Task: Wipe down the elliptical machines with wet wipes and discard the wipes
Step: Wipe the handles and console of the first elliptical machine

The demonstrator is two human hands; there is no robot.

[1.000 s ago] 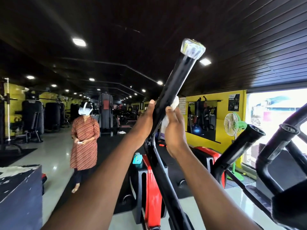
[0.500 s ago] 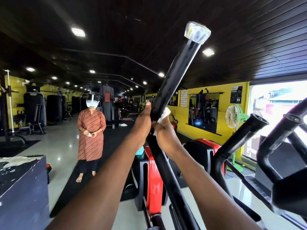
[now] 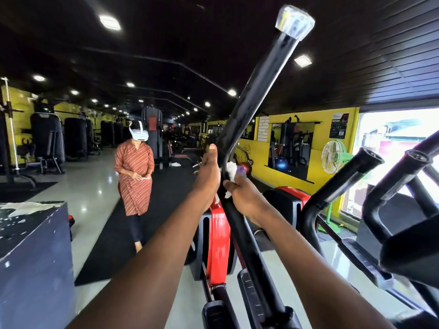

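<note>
A long black handlebar [image 3: 259,91] of the elliptical machine rises diagonally up to a plastic-wrapped end cap [image 3: 294,22]. My left hand [image 3: 209,172] grips the bar from the left, thumb pointing up. Just right of it, my right hand [image 3: 242,193] holds a white wet wipe [image 3: 231,168] pressed around the bar. The machine's red and black body [image 3: 217,236] stands below my arms.
A person in a striped orange tunic [image 3: 135,176] stands on the black floor mat ahead on the left. A dark box [image 3: 33,257] is at the near left. More black handlebars [image 3: 342,184] and a green fan [image 3: 332,157] are on the right.
Both hands and the wipe have slid down the handlebar, away from the end cap. The person in the tunic has stepped a little closer.
</note>
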